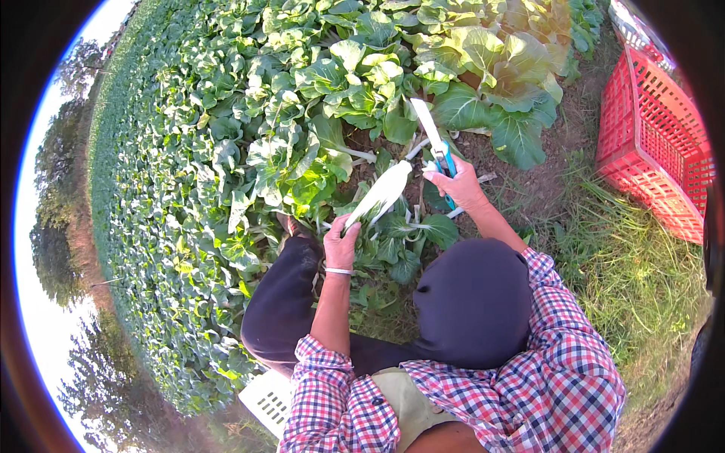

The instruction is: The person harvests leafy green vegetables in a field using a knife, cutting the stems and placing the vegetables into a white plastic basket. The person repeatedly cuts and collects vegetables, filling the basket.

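A leafy vegetable head with thick white stalks (382,191) is in my left hand (341,240), held by its leafy end. Its pale base points up and to the right, towards my other hand. In my right hand (461,184) is a knife with a blue handle (447,164); its broad, bright blade (426,122) points away from me, apart from the vegetable. A small pale piece lies at my right thumb, too small to name. Loose leaves with white stems (405,229) are strewn on the ground below my hands.
Rows of leafy green plants (192,147) fill the left and far side, with larger plants (493,85) ahead to the right. A red plastic crate (634,130) stands on the right beside grass (623,272). Near my left hip is a white slotted plastic object (269,401).
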`<action>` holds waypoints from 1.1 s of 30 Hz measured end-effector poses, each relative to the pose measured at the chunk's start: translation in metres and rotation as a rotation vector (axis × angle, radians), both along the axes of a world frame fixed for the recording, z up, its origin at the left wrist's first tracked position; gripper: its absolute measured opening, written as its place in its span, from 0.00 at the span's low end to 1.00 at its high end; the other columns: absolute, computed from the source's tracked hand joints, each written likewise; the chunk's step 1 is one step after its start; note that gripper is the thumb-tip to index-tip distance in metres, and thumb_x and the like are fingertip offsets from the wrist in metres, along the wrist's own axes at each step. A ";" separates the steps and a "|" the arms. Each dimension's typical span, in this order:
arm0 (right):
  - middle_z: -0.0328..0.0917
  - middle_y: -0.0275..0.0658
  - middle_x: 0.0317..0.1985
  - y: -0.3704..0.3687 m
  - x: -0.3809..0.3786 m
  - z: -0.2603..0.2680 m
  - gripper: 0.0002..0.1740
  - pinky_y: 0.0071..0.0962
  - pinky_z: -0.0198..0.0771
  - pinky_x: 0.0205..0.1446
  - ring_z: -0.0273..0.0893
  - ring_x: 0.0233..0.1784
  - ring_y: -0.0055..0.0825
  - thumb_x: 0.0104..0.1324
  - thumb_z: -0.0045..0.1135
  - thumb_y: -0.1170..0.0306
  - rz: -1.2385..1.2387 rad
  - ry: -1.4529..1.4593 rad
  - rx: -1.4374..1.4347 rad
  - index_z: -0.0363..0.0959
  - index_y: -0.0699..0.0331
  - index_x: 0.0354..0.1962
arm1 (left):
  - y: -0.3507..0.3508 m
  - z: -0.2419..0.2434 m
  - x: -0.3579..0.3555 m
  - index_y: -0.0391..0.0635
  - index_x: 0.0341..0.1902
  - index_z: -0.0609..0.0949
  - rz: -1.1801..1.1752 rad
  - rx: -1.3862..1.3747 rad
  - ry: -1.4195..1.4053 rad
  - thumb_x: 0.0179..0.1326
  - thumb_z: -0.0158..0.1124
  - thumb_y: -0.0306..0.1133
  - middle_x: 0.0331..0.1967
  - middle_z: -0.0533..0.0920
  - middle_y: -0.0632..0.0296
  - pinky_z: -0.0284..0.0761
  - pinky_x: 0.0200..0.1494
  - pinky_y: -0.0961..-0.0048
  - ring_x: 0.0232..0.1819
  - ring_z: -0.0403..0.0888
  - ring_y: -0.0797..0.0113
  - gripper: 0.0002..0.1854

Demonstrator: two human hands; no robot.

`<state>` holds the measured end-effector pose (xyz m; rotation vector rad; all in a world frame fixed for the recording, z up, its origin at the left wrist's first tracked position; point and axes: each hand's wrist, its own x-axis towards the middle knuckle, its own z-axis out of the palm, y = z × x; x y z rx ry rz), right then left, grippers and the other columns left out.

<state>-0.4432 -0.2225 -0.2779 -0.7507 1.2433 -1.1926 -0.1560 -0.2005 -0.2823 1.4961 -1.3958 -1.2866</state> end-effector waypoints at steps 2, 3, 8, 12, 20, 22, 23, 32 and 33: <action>0.67 0.24 0.20 0.003 -0.015 0.006 0.20 0.14 0.60 0.19 0.59 0.17 0.10 0.50 0.67 0.68 -0.065 0.232 0.027 0.70 0.66 0.38 | 0.006 0.003 0.003 0.38 0.44 0.78 0.022 0.034 0.008 0.54 0.60 0.23 0.35 0.77 0.70 0.66 0.45 0.83 0.38 0.71 0.81 0.13; 0.67 0.24 0.20 0.005 -0.019 0.008 0.21 0.14 0.60 0.19 0.59 0.18 0.09 0.49 0.67 0.67 -0.094 0.332 0.093 0.70 0.65 0.39 | 0.008 0.004 0.002 0.38 0.44 0.78 0.018 0.059 0.021 0.54 0.60 0.23 0.35 0.77 0.70 0.66 0.44 0.83 0.38 0.71 0.81 0.12; 0.70 0.29 0.25 0.024 0.004 0.014 0.26 0.14 0.61 0.19 0.63 0.16 0.13 0.49 0.67 0.68 -0.013 -0.295 -0.062 0.67 0.66 0.44 | 0.021 0.005 -0.027 0.38 0.43 0.79 -0.084 0.153 0.068 0.53 0.61 0.25 0.35 0.78 0.70 0.66 0.44 0.82 0.38 0.71 0.80 0.12; 0.70 0.29 0.23 0.015 0.020 0.004 0.18 0.15 0.61 0.20 0.65 0.18 0.14 0.51 0.65 0.69 0.006 -0.234 0.104 0.67 0.64 0.37 | 0.016 0.017 -0.042 0.41 0.50 0.74 -0.300 -0.175 -0.403 0.48 0.66 0.34 0.48 0.75 0.54 0.64 0.55 0.68 0.50 0.72 0.62 0.24; 0.68 0.30 0.18 -0.008 0.054 -0.032 0.14 0.17 0.61 0.19 0.64 0.15 0.16 0.57 0.59 0.62 0.268 -0.244 0.235 0.67 0.64 0.30 | -0.023 0.000 -0.057 0.37 0.51 0.71 -0.346 0.379 0.056 0.48 0.65 0.32 0.39 0.77 0.63 0.68 0.46 0.76 0.40 0.73 0.75 0.25; 0.70 0.32 0.19 -0.025 0.054 -0.056 0.15 0.19 0.61 0.18 0.64 0.14 0.16 0.59 0.55 0.60 0.326 -0.128 0.295 0.67 0.65 0.30 | -0.025 -0.010 -0.047 0.37 0.50 0.72 -0.235 0.434 0.036 0.49 0.65 0.31 0.39 0.77 0.63 0.69 0.46 0.76 0.40 0.73 0.74 0.24; 0.71 0.33 0.20 -0.036 0.055 -0.070 0.16 0.20 0.61 0.17 0.64 0.13 0.17 0.59 0.55 0.59 0.348 -0.078 0.327 0.67 0.65 0.29 | -0.025 -0.013 -0.038 0.37 0.50 0.72 -0.158 0.518 0.033 0.49 0.65 0.31 0.40 0.77 0.62 0.69 0.47 0.75 0.42 0.73 0.73 0.24; 0.73 0.40 0.16 -0.147 0.110 -0.175 0.16 0.28 0.70 0.19 0.72 0.13 0.28 0.62 0.47 0.64 0.467 0.400 0.347 0.66 0.72 0.26 | -0.016 -0.015 -0.008 0.40 0.58 0.69 0.021 0.559 0.181 0.48 0.65 0.26 0.48 0.75 0.64 0.65 0.53 0.74 0.49 0.71 0.73 0.30; 0.74 0.41 0.16 -0.148 0.114 -0.178 0.16 0.28 0.70 0.19 0.72 0.13 0.28 0.63 0.46 0.65 0.500 0.420 0.347 0.65 0.73 0.28 | -0.017 -0.013 -0.010 0.40 0.58 0.69 0.009 0.570 0.185 0.48 0.65 0.26 0.48 0.75 0.63 0.65 0.53 0.74 0.49 0.71 0.73 0.30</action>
